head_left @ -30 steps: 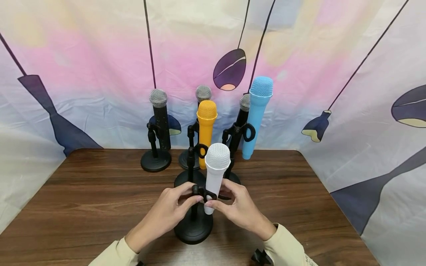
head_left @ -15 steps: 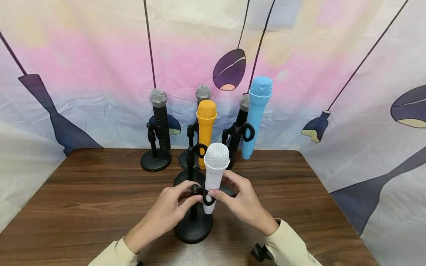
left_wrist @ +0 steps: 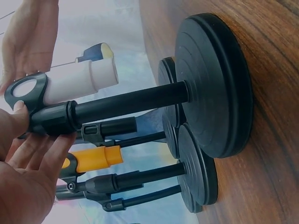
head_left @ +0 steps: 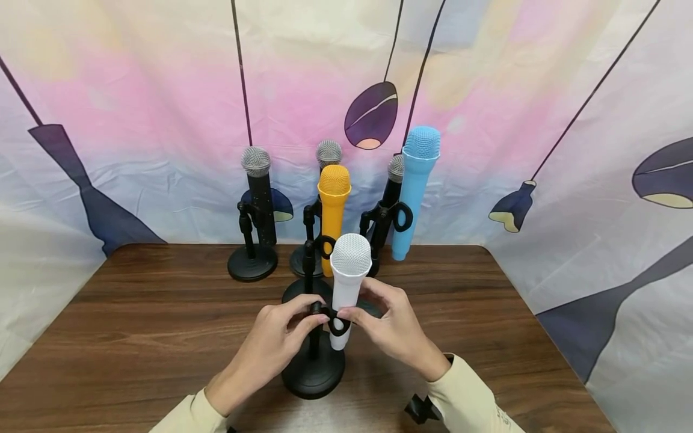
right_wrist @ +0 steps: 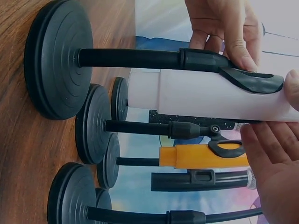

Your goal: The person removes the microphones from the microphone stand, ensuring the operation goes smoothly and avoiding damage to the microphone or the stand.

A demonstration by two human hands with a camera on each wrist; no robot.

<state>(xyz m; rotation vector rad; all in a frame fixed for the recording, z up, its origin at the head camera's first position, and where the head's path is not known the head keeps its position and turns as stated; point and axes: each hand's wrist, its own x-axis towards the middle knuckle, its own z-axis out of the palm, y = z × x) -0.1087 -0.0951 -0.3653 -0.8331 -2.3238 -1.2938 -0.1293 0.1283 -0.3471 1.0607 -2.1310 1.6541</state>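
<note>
Against a second ago, noted thumb of right grip shifted higher along white microphone, now level with black clip; noted little change at left grip. Judged to indicate seating of microphone into clip, probably near completion; cannot confirm full seating. Found left grip pinched on top of stand, beside clip; right grip clamped on microphone handle. Located microphone between both grips, head up, leaning slightly, tail clear above round base. Observed smooth white handle, pale mesh head, no visible damage.
</note>
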